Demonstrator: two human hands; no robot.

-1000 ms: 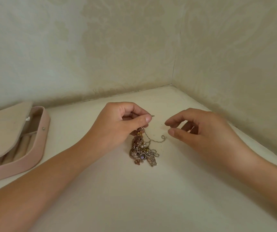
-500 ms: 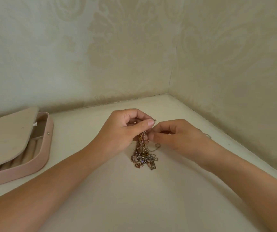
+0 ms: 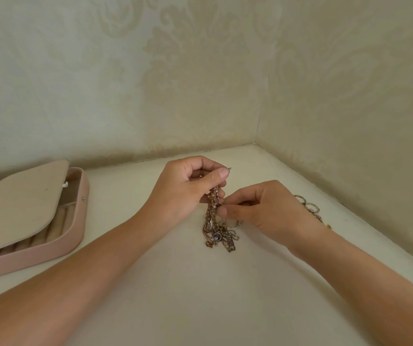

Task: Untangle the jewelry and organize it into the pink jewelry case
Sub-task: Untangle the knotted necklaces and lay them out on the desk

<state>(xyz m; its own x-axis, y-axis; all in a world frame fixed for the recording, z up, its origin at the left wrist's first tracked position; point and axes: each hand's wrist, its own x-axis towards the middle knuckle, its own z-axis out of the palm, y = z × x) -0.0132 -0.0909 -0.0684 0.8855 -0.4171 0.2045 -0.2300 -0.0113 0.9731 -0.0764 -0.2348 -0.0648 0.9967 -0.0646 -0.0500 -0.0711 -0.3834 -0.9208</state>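
A tangled bunch of jewelry (image 3: pixel 216 231), gold, copper and silver chains with small charms, hangs down to the cream table (image 3: pixel 200 295). My left hand (image 3: pixel 188 188) pinches its top end between thumb and fingers, a thin metal tip poking out past the thumb. My right hand (image 3: pixel 263 211) pinches a strand in the middle of the bunch, just right of it. The pink jewelry case (image 3: pixel 50 248) lies at the left with its lid partly raised, showing beige ring rolls inside.
A silver chain of round links (image 3: pixel 309 206) lies on the table behind my right hand, near the right wall. Patterned beige walls meet in a corner just behind the hands.
My right hand moved left from open air to the bunch and took hold of a strand. The left hand kept its grip on the top.
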